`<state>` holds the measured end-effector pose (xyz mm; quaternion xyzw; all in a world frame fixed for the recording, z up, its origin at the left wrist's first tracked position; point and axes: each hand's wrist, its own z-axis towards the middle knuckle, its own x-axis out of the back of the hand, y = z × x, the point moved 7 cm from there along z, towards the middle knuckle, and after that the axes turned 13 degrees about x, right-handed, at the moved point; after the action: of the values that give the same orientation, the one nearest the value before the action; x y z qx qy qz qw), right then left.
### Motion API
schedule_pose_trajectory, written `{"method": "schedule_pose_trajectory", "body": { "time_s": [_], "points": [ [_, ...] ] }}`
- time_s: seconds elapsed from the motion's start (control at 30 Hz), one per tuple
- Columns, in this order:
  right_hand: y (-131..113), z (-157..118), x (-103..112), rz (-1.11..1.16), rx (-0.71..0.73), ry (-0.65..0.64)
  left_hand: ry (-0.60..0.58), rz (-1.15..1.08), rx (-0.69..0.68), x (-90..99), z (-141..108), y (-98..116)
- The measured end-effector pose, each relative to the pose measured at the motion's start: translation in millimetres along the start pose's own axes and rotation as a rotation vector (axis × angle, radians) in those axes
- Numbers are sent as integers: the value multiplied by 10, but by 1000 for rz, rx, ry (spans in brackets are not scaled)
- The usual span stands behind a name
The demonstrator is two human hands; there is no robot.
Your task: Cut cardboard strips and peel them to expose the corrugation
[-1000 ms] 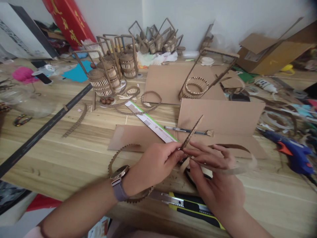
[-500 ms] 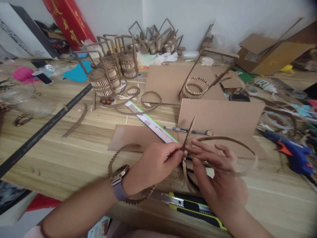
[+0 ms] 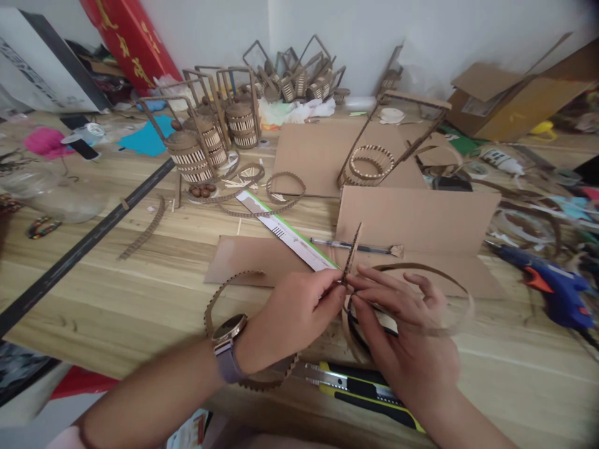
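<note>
Corrugated strip [image 3: 352,252]: narrow, brown, ridged edge showing, near-upright, tip leaning right, just right of frame centre. Thin brown strip [image 3: 435,268]: curved into loose loop, further right, slightly lower, partly blurred.

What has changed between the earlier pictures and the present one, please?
The raised end of the brown strip has swung leftward and stands steeper. The thumb of the right hand has moved left, closer to the left hand, which keeps pinching the strip. No new grip or release is visible. The utility knife and glue gun stayed in place.
</note>
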<state>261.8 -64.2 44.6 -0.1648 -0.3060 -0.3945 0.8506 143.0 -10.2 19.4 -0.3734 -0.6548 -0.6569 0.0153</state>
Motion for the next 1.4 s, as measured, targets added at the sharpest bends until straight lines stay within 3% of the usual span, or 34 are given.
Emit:
{"method": "schedule_pose_trajectory", "body": {
  "time_s": [0.17,0.4,0.77,0.97,1.4],
  "points": [
    [23,-14,8,45,-62,4,6,-18,-11,19,4,5],
    [32,-20,13,31,-46,52,9,-39,-22,17,26,22],
    [13,4,25,23,-48,23,47,-35,-31,38,7,-5],
    [-11,-6,17,28,-35,26,-18,-62,-36,10,29,11],
    [7,-24,47,-10,-48,59,-11,-62,-57,23,11,21]
  ]
}}
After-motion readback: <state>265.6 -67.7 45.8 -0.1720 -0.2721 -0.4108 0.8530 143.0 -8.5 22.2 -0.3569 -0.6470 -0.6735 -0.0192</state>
